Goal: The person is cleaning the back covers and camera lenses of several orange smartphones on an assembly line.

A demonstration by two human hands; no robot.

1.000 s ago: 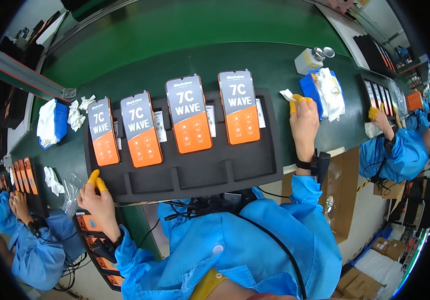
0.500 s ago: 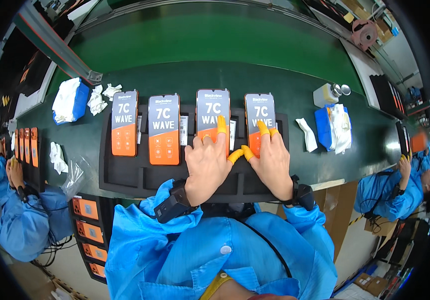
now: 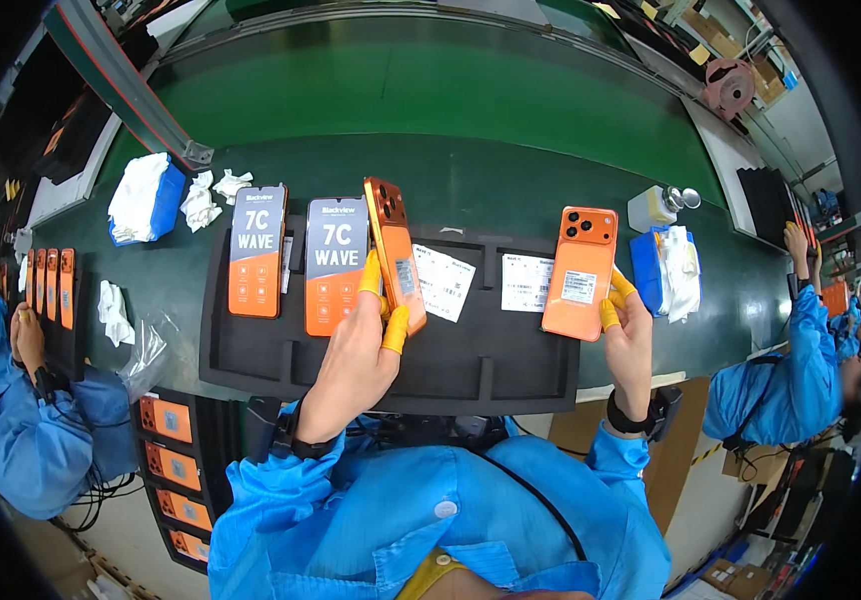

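My left hand (image 3: 359, 345), with yellow finger cots, grips an orange smartphone (image 3: 394, 245) tilted on edge, its camera side partly showing. In my right hand (image 3: 627, 335) is another orange smartphone (image 3: 580, 275), its back facing up with camera lenses and a white label. Two more phones, a left one (image 3: 258, 250) and a second one (image 3: 337, 265), lie screen up with grey and orange films on the black foam tray (image 3: 451, 385). White printed labels, one in the middle (image 3: 442, 281) and one further right (image 3: 527, 283), lie on the tray between my hands.
A blue box of white wipes (image 3: 143, 200) stands left, another (image 3: 666, 272) right beside a pump bottle (image 3: 654, 208). Crumpled wipes (image 3: 115, 312) and a clear plastic bag (image 3: 147, 352) lie at left. Trayed orange phones (image 3: 173, 465) sit below. Co-workers in blue (image 3: 51, 430) flank me.
Both hands have picked up the two right-hand phones from the tray. The right one is turned back up and moved right; the left one is tilted and moved left, exposing the labels.
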